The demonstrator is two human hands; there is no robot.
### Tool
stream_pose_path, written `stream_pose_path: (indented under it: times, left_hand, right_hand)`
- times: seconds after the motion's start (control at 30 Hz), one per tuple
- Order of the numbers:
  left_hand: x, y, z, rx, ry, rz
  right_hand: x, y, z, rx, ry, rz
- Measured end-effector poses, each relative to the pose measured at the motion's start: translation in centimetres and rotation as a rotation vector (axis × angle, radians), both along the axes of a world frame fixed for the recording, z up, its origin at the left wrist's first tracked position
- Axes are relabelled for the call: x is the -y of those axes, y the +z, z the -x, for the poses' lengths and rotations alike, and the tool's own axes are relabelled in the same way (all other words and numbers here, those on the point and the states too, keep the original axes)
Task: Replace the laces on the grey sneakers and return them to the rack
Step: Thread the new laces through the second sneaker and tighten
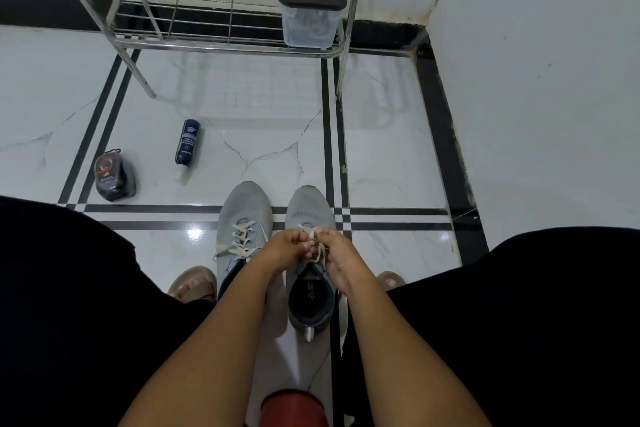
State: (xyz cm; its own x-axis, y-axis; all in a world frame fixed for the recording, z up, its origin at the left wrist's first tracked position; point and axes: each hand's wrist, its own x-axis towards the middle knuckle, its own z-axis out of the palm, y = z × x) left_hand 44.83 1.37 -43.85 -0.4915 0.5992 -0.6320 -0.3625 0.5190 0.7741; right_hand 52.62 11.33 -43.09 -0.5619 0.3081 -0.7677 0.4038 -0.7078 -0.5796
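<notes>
Two grey sneakers stand side by side on the tiled floor between my knees, toes pointing away from me. The left sneaker (244, 215) carries a cream lace, loosely threaded with its ends hanging. Over the right sneaker (309, 208) both my hands meet. My left hand (289, 248) and my right hand (337, 262) each pinch the cream lace (312, 234) above the sneaker's eyelets. The sneaker's dark opening shows below my hands. The steel shoe rack (221, 42) stands against the far wall.
A clear plastic box with a dark lid (310, 10) sits on the rack's lower shelf at the right. A blue bottle (187, 146) and a dark round pack (114, 177) lie on the floor at the left. A white wall closes the right side. A red object (294, 409) sits under me.
</notes>
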Motion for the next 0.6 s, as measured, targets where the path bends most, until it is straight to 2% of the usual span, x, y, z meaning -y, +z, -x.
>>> stream_pose_path:
  times: [0.07,0.13,0.37,0.43,0.5,0.6]
  left_hand:
    - [0.2,0.1,0.2,0.014,0.054,0.015]
    - [0.4,0.3,0.2,-0.015,0.086,0.071]
    - [-0.1,0.6,-0.2,-0.291,-0.027,0.218]
    - [-0.2,0.6,-0.6,-0.334,-0.037,0.232]
    - [-0.2,0.8,-0.7,-0.349,-0.06,0.245]
    - [-0.2,1.0,-0.3,-0.182,-0.025,0.165]
  right_hand:
    - [-0.3,0.4,0.0,0.029,0.162,-0.124]
    - [-0.8,1.0,-0.2,0.096,0.379,-0.371]
    - [-1.0,2.2,0.3,0.287,0.859,-1.078]
    - [-0.3,1.9,-0.1,0.298,0.899,-1.235]
    - [0.6,1.5,-0.7,0.261,0.849,-1.338]
    - [1.5,0.9,-1.2,0.233,0.725,-1.341]
